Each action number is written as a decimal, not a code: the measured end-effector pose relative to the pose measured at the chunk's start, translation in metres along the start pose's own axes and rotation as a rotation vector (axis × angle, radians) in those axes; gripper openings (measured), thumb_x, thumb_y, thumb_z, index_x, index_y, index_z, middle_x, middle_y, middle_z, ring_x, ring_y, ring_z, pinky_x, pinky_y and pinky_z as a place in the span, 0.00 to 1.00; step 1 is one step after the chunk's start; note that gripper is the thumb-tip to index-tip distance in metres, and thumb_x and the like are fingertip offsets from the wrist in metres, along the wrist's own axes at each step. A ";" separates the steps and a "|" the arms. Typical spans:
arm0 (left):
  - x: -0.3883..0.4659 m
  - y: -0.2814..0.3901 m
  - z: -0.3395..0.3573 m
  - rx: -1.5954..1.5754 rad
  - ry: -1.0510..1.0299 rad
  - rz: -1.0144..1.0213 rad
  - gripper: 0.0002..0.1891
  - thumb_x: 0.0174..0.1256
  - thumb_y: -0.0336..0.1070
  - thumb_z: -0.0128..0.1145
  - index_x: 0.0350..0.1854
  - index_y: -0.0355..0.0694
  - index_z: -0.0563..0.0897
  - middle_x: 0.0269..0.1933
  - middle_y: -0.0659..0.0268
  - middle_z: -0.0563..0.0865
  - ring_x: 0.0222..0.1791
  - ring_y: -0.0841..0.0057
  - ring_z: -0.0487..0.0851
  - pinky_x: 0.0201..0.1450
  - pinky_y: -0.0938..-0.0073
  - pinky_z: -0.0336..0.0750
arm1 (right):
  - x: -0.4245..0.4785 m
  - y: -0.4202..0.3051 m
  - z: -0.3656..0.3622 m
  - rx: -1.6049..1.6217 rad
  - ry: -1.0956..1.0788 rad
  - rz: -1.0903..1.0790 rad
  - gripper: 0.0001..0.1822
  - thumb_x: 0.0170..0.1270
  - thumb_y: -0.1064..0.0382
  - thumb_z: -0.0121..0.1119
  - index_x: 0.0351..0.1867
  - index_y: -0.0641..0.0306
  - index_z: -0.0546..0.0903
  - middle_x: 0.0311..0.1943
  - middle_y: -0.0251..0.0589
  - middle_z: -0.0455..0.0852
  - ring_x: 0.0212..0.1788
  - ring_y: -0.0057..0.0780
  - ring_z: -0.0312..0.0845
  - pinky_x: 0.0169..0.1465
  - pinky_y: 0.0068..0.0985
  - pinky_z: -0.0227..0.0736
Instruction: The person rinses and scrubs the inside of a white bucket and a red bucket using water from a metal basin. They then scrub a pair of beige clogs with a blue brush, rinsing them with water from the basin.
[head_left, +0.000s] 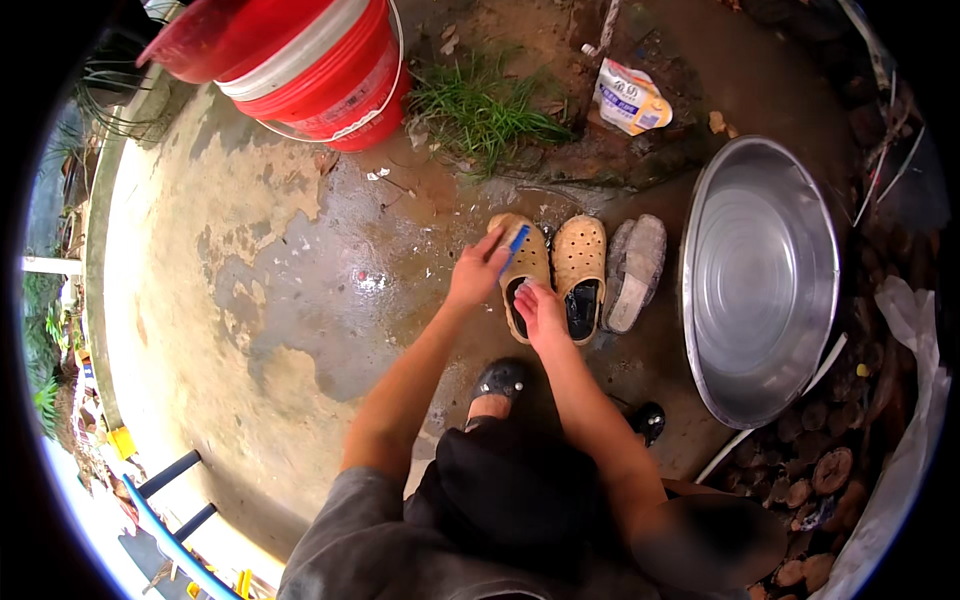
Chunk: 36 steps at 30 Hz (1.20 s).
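Observation:
My left hand (480, 270) is closed around a scrubbing brush with a blue part (516, 249), held over the toe of a tan perforated clog (534, 251). My right hand (541, 311) is at the same clog's foot opening, fingers curled; whether they hold anything is unclear, though something whitish shows at the fingertips. The matching clog (579, 244) stands just to the right, with a dark, wet-looking inside. Beside it lies a pair of grey slippers (636, 274), one partly covering the other.
A large metal basin (750, 277) stands at the right, near stacked cut logs (829, 472). A red bucket (337, 82) is at the upper left, beside a grass tuft (487, 109). A printed pouch (631, 97) lies on soil. The concrete ground (315, 292) is partly wet.

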<state>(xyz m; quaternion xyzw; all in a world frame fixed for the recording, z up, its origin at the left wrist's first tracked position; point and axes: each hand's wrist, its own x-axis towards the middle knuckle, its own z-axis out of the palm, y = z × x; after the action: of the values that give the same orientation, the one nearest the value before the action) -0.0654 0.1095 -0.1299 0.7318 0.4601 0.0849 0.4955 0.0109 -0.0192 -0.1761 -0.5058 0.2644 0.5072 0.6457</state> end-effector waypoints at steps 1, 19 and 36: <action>0.005 0.003 0.009 0.236 0.049 0.047 0.26 0.67 0.50 0.57 0.68 0.54 0.75 0.53 0.57 0.79 0.46 0.61 0.84 0.52 0.65 0.78 | 0.003 0.005 0.007 0.156 -0.062 -0.018 0.07 0.70 0.63 0.57 0.45 0.61 0.79 0.41 0.37 0.84 0.43 0.29 0.81 0.50 0.28 0.78; -0.007 0.038 0.009 0.526 -0.167 0.141 0.26 0.68 0.56 0.53 0.68 0.66 0.72 0.52 0.49 0.74 0.44 0.51 0.84 0.48 0.56 0.81 | 0.063 0.030 -0.001 -0.575 -0.218 -0.434 0.22 0.74 0.56 0.51 0.64 0.64 0.70 0.55 0.41 0.80 0.55 0.32 0.76 0.57 0.29 0.72; -0.004 0.057 -0.009 0.638 0.142 0.176 0.19 0.66 0.48 0.56 0.59 0.59 0.78 0.43 0.55 0.77 0.28 0.60 0.85 0.27 0.60 0.81 | 0.036 -0.002 0.032 -1.793 -0.153 -0.939 0.21 0.75 0.56 0.45 0.65 0.60 0.71 0.67 0.52 0.70 0.71 0.45 0.61 0.69 0.38 0.61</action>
<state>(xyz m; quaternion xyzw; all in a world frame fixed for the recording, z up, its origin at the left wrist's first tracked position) -0.0396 0.1073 -0.0785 0.8791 0.4321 0.0299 0.1988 0.0195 0.0240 -0.1950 -0.8229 -0.4810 0.2447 0.1776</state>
